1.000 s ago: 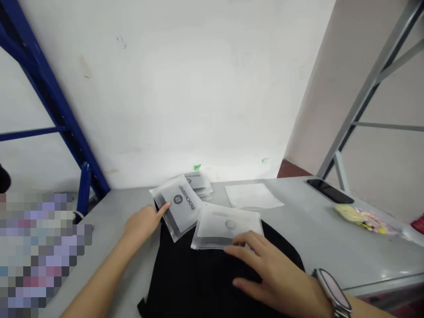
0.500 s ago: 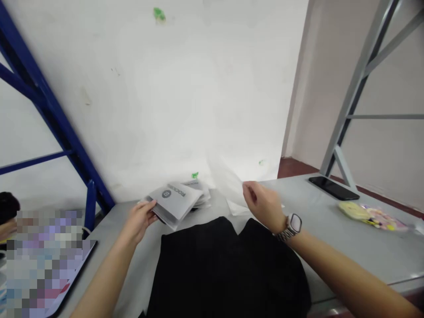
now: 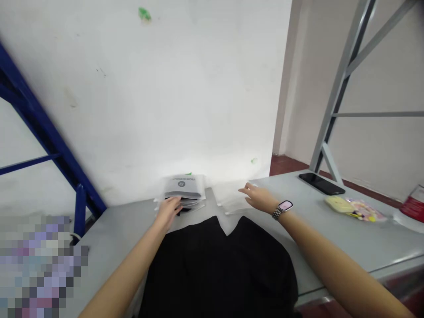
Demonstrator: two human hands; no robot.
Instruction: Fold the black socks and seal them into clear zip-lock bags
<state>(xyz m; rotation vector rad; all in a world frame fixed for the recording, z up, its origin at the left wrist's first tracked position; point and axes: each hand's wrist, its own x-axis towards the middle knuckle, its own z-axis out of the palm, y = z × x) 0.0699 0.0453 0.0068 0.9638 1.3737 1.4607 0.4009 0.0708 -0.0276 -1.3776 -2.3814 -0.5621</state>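
My left hand (image 3: 168, 212) is at the near edge of a stack of frosted, printed packets (image 3: 183, 187) beside the wall, its fingers closed on the top packet. Over some translucent plastic sheets (image 3: 232, 198) that lie flat, my right hand (image 3: 260, 197) has its fingers apart and holds nothing; a watch is on that wrist. A black cloth (image 3: 218, 269) with a V-shaped notch in its far edge is spread between my arms, on the near part of the grey table (image 3: 331, 240).
To the right are a black phone (image 3: 321, 183), a yellow item with a colourful beaded piece (image 3: 354, 207) and a red object (image 3: 414, 203). A blue frame (image 3: 53, 128) stands at the left, a grey frame (image 3: 338, 95) at the right. A blurred-out area covers the lower left.
My left hand has brought its packet right, onto the stack. My right hand has opened, and the clear sheet it held up now lies on the table. The view has shifted slightly right.
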